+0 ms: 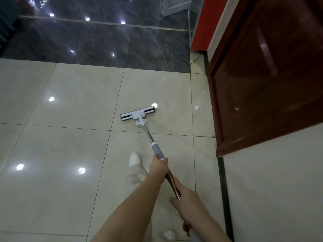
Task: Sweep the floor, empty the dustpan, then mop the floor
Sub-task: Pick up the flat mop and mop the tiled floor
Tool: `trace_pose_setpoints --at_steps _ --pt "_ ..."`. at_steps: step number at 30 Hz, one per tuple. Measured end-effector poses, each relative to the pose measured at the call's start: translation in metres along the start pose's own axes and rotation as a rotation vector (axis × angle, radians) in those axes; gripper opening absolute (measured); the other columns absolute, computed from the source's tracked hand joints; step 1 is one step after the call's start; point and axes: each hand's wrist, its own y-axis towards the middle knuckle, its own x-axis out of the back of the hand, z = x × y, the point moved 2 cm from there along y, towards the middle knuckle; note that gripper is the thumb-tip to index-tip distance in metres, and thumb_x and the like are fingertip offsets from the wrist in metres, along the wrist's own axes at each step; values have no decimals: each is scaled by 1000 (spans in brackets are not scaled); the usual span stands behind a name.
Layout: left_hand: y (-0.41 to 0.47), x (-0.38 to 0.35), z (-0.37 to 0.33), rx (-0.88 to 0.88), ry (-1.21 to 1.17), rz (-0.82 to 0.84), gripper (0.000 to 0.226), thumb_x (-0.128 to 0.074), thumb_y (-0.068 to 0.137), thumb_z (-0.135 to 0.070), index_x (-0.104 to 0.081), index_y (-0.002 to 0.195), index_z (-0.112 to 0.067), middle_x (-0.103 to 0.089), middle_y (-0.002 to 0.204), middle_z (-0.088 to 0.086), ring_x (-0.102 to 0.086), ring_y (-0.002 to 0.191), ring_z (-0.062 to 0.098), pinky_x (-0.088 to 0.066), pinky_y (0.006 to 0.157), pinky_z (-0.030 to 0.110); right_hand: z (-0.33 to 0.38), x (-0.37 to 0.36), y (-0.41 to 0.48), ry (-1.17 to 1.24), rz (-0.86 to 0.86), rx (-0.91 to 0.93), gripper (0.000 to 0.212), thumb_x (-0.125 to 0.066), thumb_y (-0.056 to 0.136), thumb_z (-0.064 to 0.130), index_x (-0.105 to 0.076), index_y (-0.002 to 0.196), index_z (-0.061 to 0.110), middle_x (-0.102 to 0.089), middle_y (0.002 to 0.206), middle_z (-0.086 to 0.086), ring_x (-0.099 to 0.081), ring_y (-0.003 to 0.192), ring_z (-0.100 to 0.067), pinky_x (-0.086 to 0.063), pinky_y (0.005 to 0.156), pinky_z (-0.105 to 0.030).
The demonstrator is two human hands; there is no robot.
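Observation:
A mop with a white and black flat head (138, 113) rests on the glossy beige tile floor (66, 145), its head lying crosswise ahead of me. A metal pole with a grey sleeve (157, 151) runs back from the head toward me. My left hand (158, 165) grips the pole just below the grey sleeve. My right hand (186, 201) is closed around the pole lower down, closer to my body. No broom or dustpan is in sight.
A dark wooden door (265, 75) stands at the right, with a white wall (279, 189) below it. Dark marble flooring (104, 41) begins beyond the beige tiles. My foot in a white shoe (134, 158) stands left of the pole. A red panel (206, 23) rises at the far right.

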Motion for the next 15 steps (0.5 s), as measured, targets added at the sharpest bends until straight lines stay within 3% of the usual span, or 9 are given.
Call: trace_pose_setpoints --at_steps 7,9,11,15 --pt "111 57 -111 -75 31 -6 54 -44 98 -28 -27 148 -17 -54 130 14 -47 87 23 -39 71 30 108 52 113 1 -4 3 64 -48 100 23 -14 150 45 -60 122 -2 -56 85 -11 -48 75 -23" --pt "148 80 -153 -84 21 0 52 -44 98 -26 -29 146 -16 -53 131 14 -46 87 22 -39 71 29 150 72 149 8 -12 -2 62 -46 101 24 -15 149 48 -59 116 -1 -57 84 -12 -50 75 -25" --pt "187 104 -197 -94 1 -2 52 -45 98 -26 -30 146 -16 -52 133 15 -49 91 25 -39 73 30 195 94 185 15 -22 -4 61 -45 100 24 -17 147 54 -57 113 1 -55 79 -10 -51 74 -27" --pt "267 151 -284 -89 -13 10 55 -46 97 -26 -28 148 -16 -51 133 16 -55 109 35 -45 76 32 287 140 261 11 -25 -48 62 -47 100 27 -16 146 55 -54 133 2 -48 69 -2 -42 54 -18"
